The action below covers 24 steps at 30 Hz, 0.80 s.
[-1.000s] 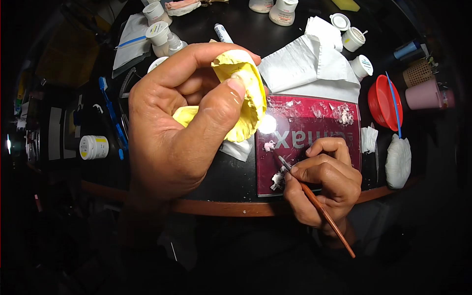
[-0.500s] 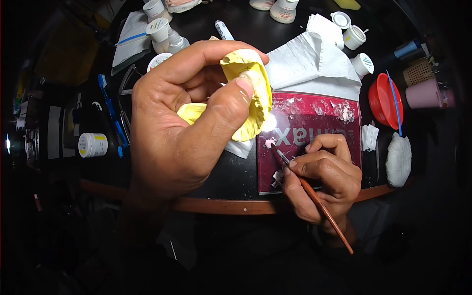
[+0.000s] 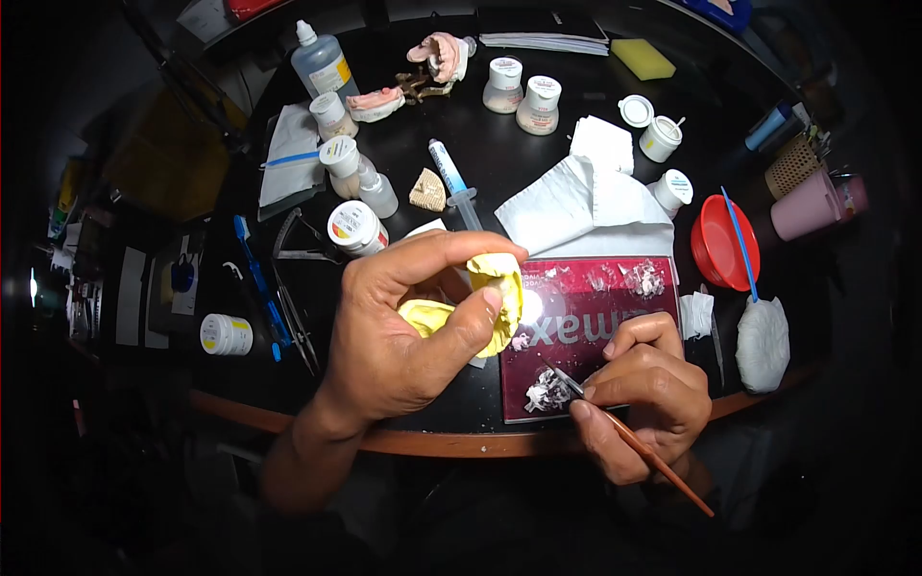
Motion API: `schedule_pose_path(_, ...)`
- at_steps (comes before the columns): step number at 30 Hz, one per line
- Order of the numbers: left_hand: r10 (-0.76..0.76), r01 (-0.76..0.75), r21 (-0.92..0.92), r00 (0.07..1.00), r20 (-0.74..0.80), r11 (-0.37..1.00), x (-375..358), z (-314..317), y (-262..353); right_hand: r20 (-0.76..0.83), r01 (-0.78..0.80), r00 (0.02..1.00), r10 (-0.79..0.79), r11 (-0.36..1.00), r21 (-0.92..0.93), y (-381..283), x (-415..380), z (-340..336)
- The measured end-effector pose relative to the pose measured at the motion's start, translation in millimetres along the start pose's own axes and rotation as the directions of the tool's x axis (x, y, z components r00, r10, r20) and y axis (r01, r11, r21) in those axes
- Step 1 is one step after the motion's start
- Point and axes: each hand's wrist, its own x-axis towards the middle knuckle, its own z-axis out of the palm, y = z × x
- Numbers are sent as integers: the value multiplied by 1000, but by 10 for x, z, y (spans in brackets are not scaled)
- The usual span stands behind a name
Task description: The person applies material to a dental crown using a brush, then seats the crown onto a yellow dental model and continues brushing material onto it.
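Note:
My left hand [image 3: 394,360] grips a yellow plaster dental cast [image 3: 501,331] between thumb and fingers, held up beside the left edge of a dark red mixing slab [image 3: 624,379]. The fingers hide part of the cast. In my right hand [image 3: 658,403] is a fine brush [image 3: 643,446] with a brown wooden handle, pinched like a pen. Its tip points over the slab, between a small pink dab of paste [image 3: 521,342] and a white heap of paste [image 3: 545,394]. More white smears [image 3: 643,278] lie along the slab's far side.
White tissue [image 3: 586,206] lies behind the slab; a red bowl [image 3: 709,252] and a white pad [image 3: 764,346] stand right. Jars [image 3: 355,227], a syringe [image 3: 449,173] and a pink-gummed dental model [image 3: 442,58] are farther back. A blue toothbrush [image 3: 259,283] lies left.
The view has shifted, showing more of the table's far side. My left hand and the cast appear smaller and lower. The brush tip has moved from the pink dab toward the white heap.

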Motion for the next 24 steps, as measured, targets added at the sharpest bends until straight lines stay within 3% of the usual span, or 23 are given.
schedule_pose_path(9,34,-47,99,991,131,994,19,15,26,98,128,983,-156,960,250,-52,453,-278)
schedule_pose_path(15,-182,191,-28,963,198,981,13,14,44,17,136,989,-149,940,314,58,383,-149)
schedule_pose_path(24,-238,277,-146,942,236,950,-14,22,22,79,100,988,-133,937,334,145,272,-70)
